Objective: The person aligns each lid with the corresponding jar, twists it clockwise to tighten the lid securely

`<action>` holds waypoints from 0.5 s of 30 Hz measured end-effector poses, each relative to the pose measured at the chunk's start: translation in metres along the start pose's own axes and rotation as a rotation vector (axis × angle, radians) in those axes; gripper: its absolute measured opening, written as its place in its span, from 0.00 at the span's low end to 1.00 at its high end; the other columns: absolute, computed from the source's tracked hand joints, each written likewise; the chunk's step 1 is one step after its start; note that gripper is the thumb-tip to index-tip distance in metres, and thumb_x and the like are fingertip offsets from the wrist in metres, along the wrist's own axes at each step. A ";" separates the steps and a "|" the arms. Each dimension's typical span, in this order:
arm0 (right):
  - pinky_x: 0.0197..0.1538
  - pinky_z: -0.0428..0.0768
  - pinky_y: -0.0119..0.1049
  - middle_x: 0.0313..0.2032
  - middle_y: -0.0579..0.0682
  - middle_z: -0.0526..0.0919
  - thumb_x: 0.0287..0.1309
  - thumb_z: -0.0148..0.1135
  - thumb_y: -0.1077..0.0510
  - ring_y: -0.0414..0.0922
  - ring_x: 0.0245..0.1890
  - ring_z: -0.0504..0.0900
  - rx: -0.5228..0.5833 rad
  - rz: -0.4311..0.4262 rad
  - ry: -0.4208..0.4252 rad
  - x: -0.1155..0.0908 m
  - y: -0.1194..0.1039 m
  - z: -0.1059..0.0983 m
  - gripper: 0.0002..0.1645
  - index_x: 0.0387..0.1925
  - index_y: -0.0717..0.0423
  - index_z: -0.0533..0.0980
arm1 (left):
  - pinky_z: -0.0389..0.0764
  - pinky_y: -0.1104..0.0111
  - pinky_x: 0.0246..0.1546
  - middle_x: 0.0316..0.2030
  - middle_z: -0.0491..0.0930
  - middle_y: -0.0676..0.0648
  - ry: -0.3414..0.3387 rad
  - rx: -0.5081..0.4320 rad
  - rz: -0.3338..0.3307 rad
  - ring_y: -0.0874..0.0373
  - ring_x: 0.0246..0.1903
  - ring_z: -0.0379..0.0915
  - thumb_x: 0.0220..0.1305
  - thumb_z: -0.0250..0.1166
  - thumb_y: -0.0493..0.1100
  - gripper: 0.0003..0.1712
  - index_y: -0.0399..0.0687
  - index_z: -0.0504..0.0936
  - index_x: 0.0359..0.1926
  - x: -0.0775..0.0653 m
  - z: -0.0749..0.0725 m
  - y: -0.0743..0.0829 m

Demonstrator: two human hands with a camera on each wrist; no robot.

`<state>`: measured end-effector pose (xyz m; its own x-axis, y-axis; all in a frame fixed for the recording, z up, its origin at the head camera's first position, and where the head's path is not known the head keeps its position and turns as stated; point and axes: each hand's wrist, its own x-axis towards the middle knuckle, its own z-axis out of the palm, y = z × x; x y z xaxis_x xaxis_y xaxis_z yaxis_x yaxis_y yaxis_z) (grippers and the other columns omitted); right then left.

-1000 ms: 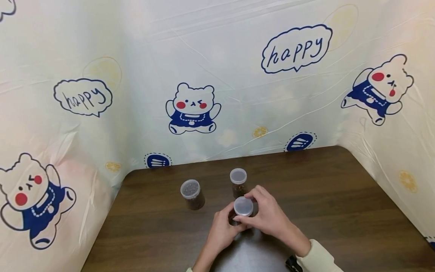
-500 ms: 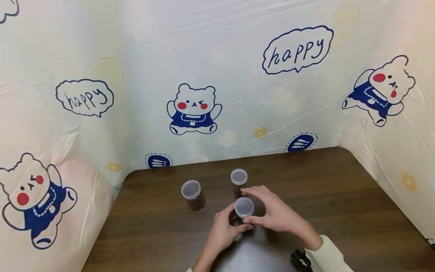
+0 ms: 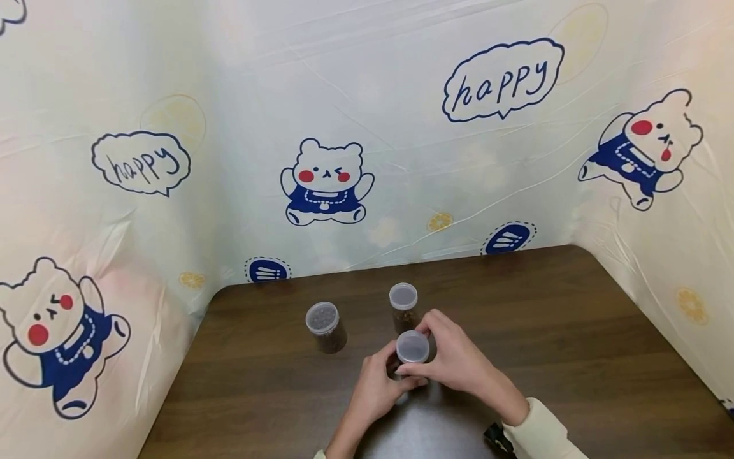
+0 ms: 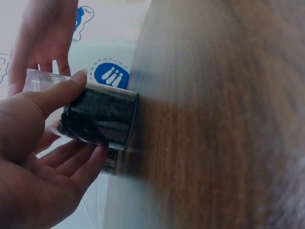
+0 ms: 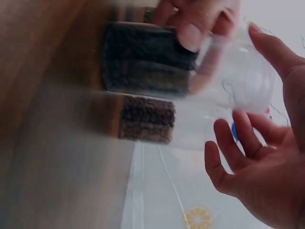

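Note:
A clear plastic jar point(image 4: 102, 114), partly filled with dark contents, stands upright on the table in front of me. My left hand point(image 3: 375, 386) grips its body, thumb on one side and fingers curled round the other, as the left wrist view shows. Around the translucent screw lid point(image 3: 413, 347) my right hand point(image 3: 459, 357) holds thumb and fingers at opposite edges. Right behind it stands a second jar point(image 3: 404, 312) with brown granules, its lower part half hidden by the right hand. In the right wrist view this brown-filled jar point(image 5: 147, 120) appears beside the gripped one.
A third lidded jar point(image 3: 327, 328) with dark contents stands to the left on the brown wooden table point(image 3: 258, 395). A pale curtain point(image 3: 241, 95) printed with bears and "happy" bubbles surrounds the table's back and sides. A black strap point(image 3: 497, 438) lies at the right sleeve.
Half a second ago the right hand's fingers were spread off the lid; now they are back around it, much as one second ago. The left hand and the jars have stayed in place.

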<state>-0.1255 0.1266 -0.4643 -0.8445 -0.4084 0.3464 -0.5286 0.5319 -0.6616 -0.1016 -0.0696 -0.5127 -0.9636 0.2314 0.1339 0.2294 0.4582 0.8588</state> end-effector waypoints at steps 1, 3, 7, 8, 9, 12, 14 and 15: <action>0.40 0.77 0.28 0.37 0.39 0.75 0.42 0.85 0.34 0.32 0.36 0.73 -0.013 0.015 0.002 0.000 -0.001 0.002 0.36 0.43 0.46 0.74 | 0.85 0.70 0.53 0.50 0.90 0.54 0.007 0.010 0.003 0.63 0.51 0.86 0.51 0.85 0.48 0.32 0.61 0.84 0.58 0.000 0.000 0.000; 0.39 0.77 0.29 0.38 0.40 0.75 0.43 0.83 0.30 0.33 0.36 0.72 -0.051 0.029 -0.010 0.000 -0.001 0.003 0.39 0.44 0.47 0.73 | 0.85 0.69 0.52 0.49 0.90 0.55 0.015 0.029 0.008 0.64 0.50 0.85 0.51 0.85 0.49 0.32 0.61 0.84 0.57 0.000 0.000 0.000; 0.52 0.84 0.40 0.50 0.45 0.80 0.45 0.79 0.26 0.40 0.49 0.79 -0.077 0.017 -0.077 -0.001 0.001 -0.006 0.50 0.60 0.52 0.74 | 0.86 0.66 0.54 0.49 0.90 0.54 0.005 -0.001 0.008 0.63 0.51 0.86 0.51 0.85 0.47 0.31 0.59 0.84 0.57 0.000 0.000 -0.001; 0.57 0.84 0.44 0.55 0.46 0.81 0.47 0.79 0.27 0.42 0.54 0.80 -0.067 0.004 -0.099 -0.001 0.003 -0.010 0.52 0.64 0.52 0.73 | 0.87 0.65 0.55 0.50 0.90 0.53 -0.002 -0.014 0.005 0.62 0.52 0.86 0.52 0.85 0.47 0.31 0.59 0.84 0.57 0.000 0.000 -0.001; 0.61 0.83 0.48 0.60 0.47 0.80 0.49 0.79 0.29 0.44 0.59 0.80 -0.049 -0.011 -0.123 -0.001 0.004 -0.014 0.53 0.69 0.52 0.71 | 0.87 0.64 0.55 0.50 0.90 0.52 -0.009 -0.031 0.001 0.62 0.53 0.86 0.52 0.85 0.46 0.31 0.58 0.84 0.57 0.000 0.000 -0.001; 0.66 0.80 0.54 0.68 0.46 0.78 0.56 0.78 0.37 0.46 0.67 0.78 0.009 -0.071 -0.191 -0.001 0.007 -0.024 0.50 0.75 0.47 0.68 | 0.87 0.62 0.56 0.51 0.90 0.51 -0.025 -0.066 -0.021 0.59 0.54 0.86 0.52 0.84 0.46 0.32 0.58 0.83 0.58 0.001 0.000 -0.001; 0.66 0.80 0.53 0.68 0.44 0.78 0.60 0.77 0.42 0.45 0.67 0.77 0.032 -0.110 -0.225 -0.001 0.009 -0.027 0.46 0.76 0.44 0.68 | 0.87 0.61 0.56 0.51 0.90 0.51 -0.030 -0.070 -0.033 0.58 0.54 0.86 0.52 0.84 0.47 0.33 0.59 0.83 0.59 0.001 0.000 -0.001; 0.66 0.80 0.52 0.67 0.43 0.79 0.62 0.76 0.44 0.44 0.66 0.78 0.035 -0.126 -0.233 -0.001 0.009 -0.028 0.44 0.76 0.43 0.69 | 0.87 0.60 0.56 0.52 0.90 0.51 -0.032 -0.074 -0.034 0.58 0.54 0.86 0.52 0.84 0.47 0.33 0.58 0.83 0.60 0.001 0.001 -0.001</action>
<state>-0.1323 0.1526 -0.4519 -0.7272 -0.6319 0.2680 -0.6219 0.4415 -0.6468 -0.1027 -0.0693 -0.5135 -0.9656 0.2446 0.0887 0.1842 0.4016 0.8971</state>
